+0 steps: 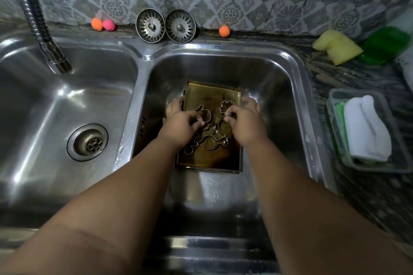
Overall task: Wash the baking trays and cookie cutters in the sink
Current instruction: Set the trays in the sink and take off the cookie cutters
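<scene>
A stack of brownish baking trays (212, 94) lies in the right basin of the steel sink (299, 100). Several metal cookie cutters (212, 144) lie on the top tray, among them a flower-shaped cutter (225, 106). My left hand (181, 124) grips the trays' left edge, thumb curled over the inside. My right hand (243, 124) grips the right edge the same way, its thumb near the flower-shaped cutter. The fingers of both hands are partly hidden behind the tray sides.
The left basin has an open drain (87, 142) and the flexible faucet (57, 61) hangs over it. Two strainer plugs (165, 25) lean on the back wall. A yellow sponge (337, 47), a green soap bottle (384, 44) and a tub with a white cloth (366, 127) sit on the right counter.
</scene>
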